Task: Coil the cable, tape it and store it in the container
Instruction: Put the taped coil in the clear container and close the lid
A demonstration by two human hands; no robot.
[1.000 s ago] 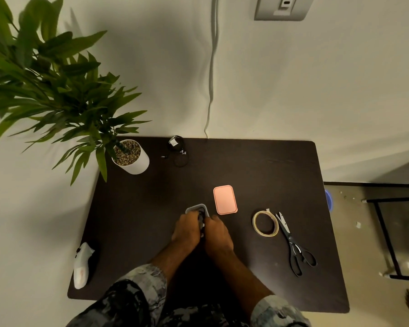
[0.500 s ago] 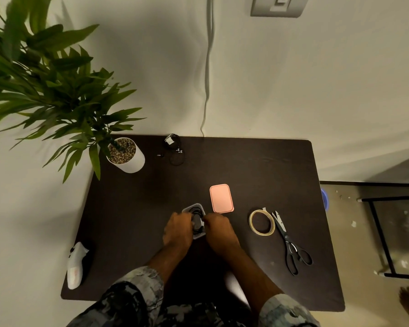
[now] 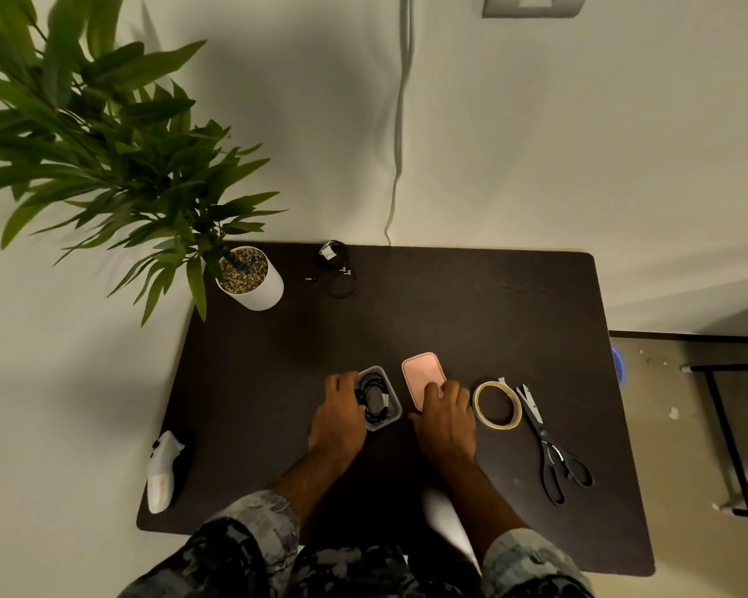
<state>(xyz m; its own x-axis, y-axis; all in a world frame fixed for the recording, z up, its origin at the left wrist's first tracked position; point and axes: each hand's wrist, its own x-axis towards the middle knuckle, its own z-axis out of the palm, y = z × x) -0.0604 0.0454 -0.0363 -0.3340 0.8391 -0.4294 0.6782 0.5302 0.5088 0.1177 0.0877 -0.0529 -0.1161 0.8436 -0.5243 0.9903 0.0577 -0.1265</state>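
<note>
Right hand (image 3: 445, 418): shifted since half a second ago from the container (image 3: 381, 399) over to the pink lid (image 3: 422, 375); fingers lie spread on the lid's near end, grip loose and not closed on it. Left hand (image 3: 340, 418): kept at the container's left wall, fingers curled over the rim and touching the cable (image 3: 374, 401); whether it truly clamps the wall I cannot tell. Cable: black, coiled, a pale tape tab on it, lying inside the clear container. Lid: just right of the container, flat on the dark surface (image 3: 471, 304). Tape roll (image 3: 496, 404): just right of the right hand. Scissors (image 3: 551, 448): beside the roll, black handles nearest. Second black cable (image 3: 337, 269): far edge. Potted plant (image 3: 251, 278): far left corner. White controller (image 3: 163, 470): near left edge. Wall: pale, a grey cord hanging down it.
</note>
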